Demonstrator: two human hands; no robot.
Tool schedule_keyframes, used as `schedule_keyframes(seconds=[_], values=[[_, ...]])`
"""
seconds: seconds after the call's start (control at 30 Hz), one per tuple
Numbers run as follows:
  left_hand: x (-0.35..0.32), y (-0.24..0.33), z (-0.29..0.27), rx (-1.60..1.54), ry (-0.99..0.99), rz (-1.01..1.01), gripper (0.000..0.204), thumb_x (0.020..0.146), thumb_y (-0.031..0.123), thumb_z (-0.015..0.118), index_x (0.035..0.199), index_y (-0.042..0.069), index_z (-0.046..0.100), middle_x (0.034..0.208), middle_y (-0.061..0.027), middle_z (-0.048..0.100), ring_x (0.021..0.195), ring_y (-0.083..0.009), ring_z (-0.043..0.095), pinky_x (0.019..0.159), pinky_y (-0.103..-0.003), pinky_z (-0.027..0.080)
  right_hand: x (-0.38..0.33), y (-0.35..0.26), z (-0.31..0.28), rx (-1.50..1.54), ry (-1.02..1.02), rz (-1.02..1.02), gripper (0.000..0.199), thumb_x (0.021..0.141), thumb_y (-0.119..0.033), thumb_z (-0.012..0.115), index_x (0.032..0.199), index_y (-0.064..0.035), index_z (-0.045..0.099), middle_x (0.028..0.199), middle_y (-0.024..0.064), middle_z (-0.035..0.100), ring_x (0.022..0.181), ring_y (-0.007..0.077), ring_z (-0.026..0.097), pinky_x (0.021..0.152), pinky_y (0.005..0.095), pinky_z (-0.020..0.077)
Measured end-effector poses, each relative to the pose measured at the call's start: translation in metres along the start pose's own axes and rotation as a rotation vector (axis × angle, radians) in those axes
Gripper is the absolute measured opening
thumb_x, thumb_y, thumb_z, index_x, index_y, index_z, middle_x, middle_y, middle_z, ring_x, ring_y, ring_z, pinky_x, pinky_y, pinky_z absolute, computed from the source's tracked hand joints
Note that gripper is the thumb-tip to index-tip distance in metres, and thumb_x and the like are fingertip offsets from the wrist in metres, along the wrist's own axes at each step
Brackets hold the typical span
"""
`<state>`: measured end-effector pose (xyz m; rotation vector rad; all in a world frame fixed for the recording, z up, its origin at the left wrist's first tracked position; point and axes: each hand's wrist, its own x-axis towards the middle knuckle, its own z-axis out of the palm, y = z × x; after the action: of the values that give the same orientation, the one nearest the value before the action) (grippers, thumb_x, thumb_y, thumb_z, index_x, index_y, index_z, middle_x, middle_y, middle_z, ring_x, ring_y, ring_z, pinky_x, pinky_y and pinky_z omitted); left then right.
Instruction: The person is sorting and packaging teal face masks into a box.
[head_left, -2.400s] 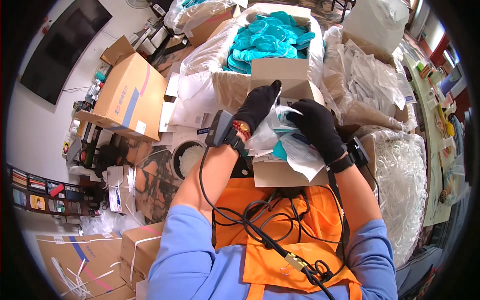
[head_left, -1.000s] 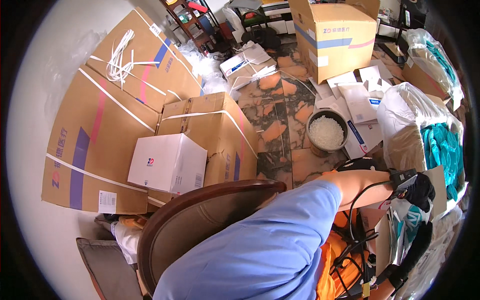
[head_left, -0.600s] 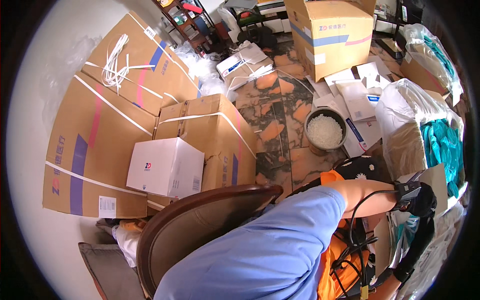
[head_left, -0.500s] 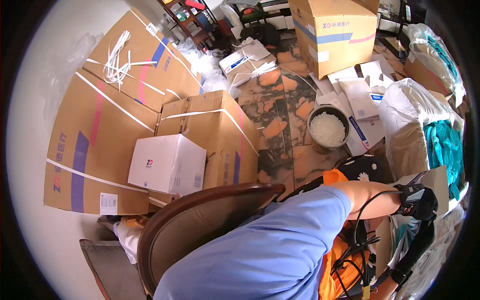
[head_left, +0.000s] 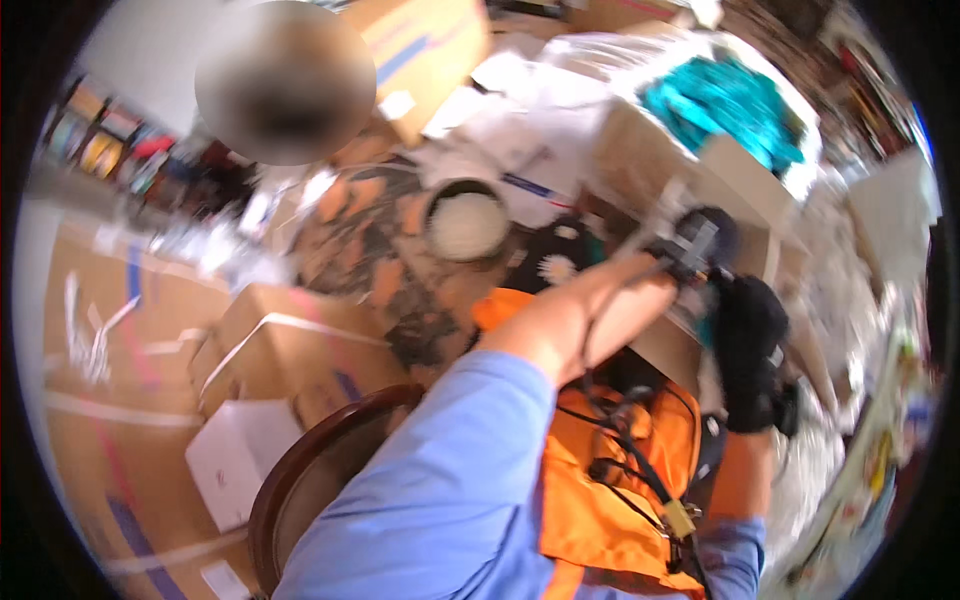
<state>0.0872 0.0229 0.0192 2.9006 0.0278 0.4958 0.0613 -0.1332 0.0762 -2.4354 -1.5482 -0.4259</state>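
My left hand [head_left: 700,240], in a black glove with a device strapped at the wrist, reaches over an open carton [head_left: 745,190] with raised flaps. Just beside it, my right hand [head_left: 750,340], also black-gloved, lies close to the same carton's near side. Motion blur smears both sets of fingers, so I cannot tell what either holds. Beyond the carton, a heap of teal gloves [head_left: 725,110] fills a large box lined with clear plastic. An orange bag [head_left: 615,480] with black cables rests against my front.
A bucket of white granules [head_left: 467,225] stands on the marbled floor. Flattened white cartons [head_left: 530,130] lie behind it. Strapped brown boxes [head_left: 300,330] and a white box [head_left: 240,460] are at left, near a wooden chair back [head_left: 330,460]. Clear plastic [head_left: 820,300] bunches at right.
The view has swung to the right, so the boxes and bucket sit farther left. My right hand, mostly hidden at the lower right before, now shows beside my left near the carton.
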Motion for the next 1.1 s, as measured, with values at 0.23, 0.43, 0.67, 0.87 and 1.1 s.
schedule_keyframes(seconds=[0.23, 0.43, 0.67, 0.87, 1.1], values=[[0.007, 0.003, 0.068, 0.081, -0.095, -0.166, 0.016, 0.077, 0.02, 0.058, 0.079, 0.013, 0.072, 0.072, -0.0091, 0.069, 0.068, -0.025, 0.069, 0.056, -0.042, 0.053, -0.047, -0.02, -0.026, 0.003, -0.033, -0.069, 0.005, 0.083, -0.015, 0.06, 0.082, -0.0103, 0.058, 0.073, 0.0081, 0.055, 0.069, 0.0278, 0.057, 0.058, 0.0408, 0.0429], [0.017, -0.043, 0.075, 0.099, -0.112, 0.075, 0.019, 0.079, 0.022, 0.061, 0.087, 0.009, 0.072, 0.085, -0.0129, 0.071, 0.078, -0.0289, 0.07, 0.068, -0.041, 0.055, -0.028, 0.004, -0.005, -0.034, 0.082, -0.031, 0.01, 0.084, -0.023, 0.061, 0.08, -0.0142, 0.062, 0.07, 0.0068, 0.056, 0.066, 0.0267, 0.058, 0.058, 0.0424, 0.0439], [0.043, -0.039, -0.029, -0.403, 0.082, -0.015, 0.058, 0.085, 0.05, 0.065, 0.114, 0.0, 0.061, 0.115, -0.0198, 0.063, 0.108, -0.0342, 0.06, 0.094, -0.039, 0.047, 0.012, 0.042, -0.035, 0.623, 0.372, 0.065, 0.03, 0.081, -0.013, 0.072, 0.108, -0.0058, 0.065, 0.103, 0.0134, 0.064, 0.097, 0.0275, 0.063, 0.089, 0.0354, 0.0476], [0.016, 0.014, -0.085, -0.353, -0.017, 0.357, 0.073, 0.074, 0.054, 0.075, 0.12, 0.001, 0.056, 0.116, -0.0199, 0.06, 0.109, -0.0337, 0.058, 0.096, -0.04, 0.045, -0.079, 0.097, -0.033, 0.757, 0.439, 0.49, 0.035, 0.083, 0.003, 0.061, 0.118, -0.0018, 0.058, 0.109, 0.0086, 0.063, 0.101, 0.0164, 0.06, 0.089, 0.0316, 0.0472], [-0.02, 0.062, -0.061, -0.117, -0.384, 0.274, 0.114, 0.059, 0.055, 0.08, 0.144, -0.002, 0.029, 0.137, -0.0292, 0.042, 0.123, -0.0428, 0.047, 0.104, -0.046, 0.039, -0.136, 0.014, -0.043, 0.399, 0.208, 0.418, 0.071, 0.066, -0.011, 0.079, 0.131, -0.0084, 0.051, 0.132, 0.0172, 0.05, 0.127, 0.0356, 0.045, 0.104, 0.0407, 0.0374]])
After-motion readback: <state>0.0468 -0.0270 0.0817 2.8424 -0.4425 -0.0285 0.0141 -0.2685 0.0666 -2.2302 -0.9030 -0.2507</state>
